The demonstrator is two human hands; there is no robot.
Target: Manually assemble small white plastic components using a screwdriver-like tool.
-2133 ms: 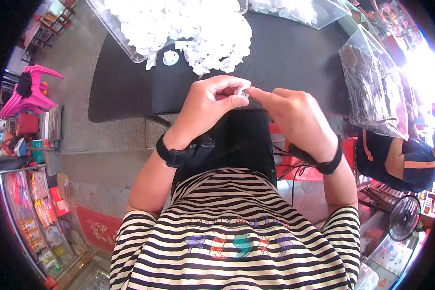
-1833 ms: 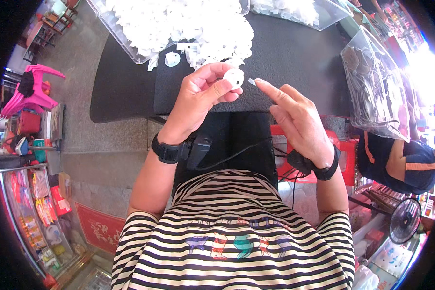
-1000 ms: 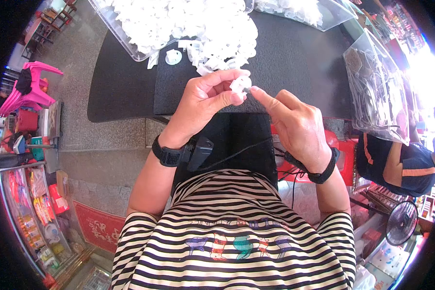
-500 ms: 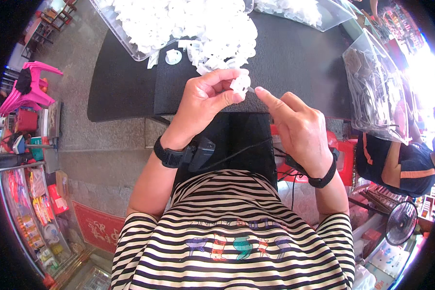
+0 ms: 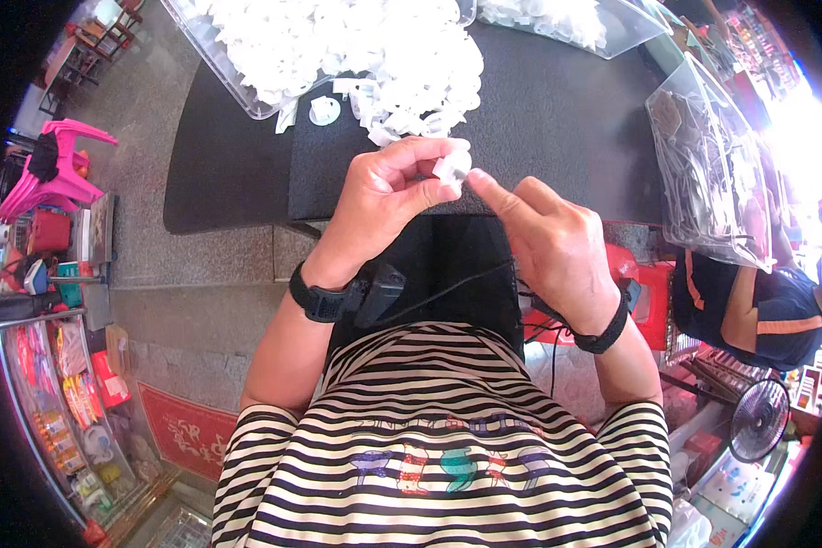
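Observation:
My left hand (image 5: 374, 196) pinches a small white plastic part (image 5: 453, 167) between thumb and fingers, above the near edge of the black table. My right hand (image 5: 550, 233) has its index fingertip against the right side of that part. The other right fingers are curled under, and whatever they hold is hidden. Beyond my hands lies a heap of similar white plastic parts (image 5: 429, 82), spilling from a clear plastic bin (image 5: 212, 57). One loose round white piece (image 5: 323, 110) lies left of the heap.
The black table (image 5: 557, 119) spans the area ahead. A second clear bin (image 5: 635, 32) with white pieces stands far right. Another clear container (image 5: 703, 164) of thin white strands sits at the right edge, by a person (image 5: 758, 310). Pink stools (image 5: 59, 173) and a fan (image 5: 758, 420) stand farther out.
My right index finger has moved left and slightly down, closing the small gap to the white part. My left hand has turned the part slightly and lowered it a little.

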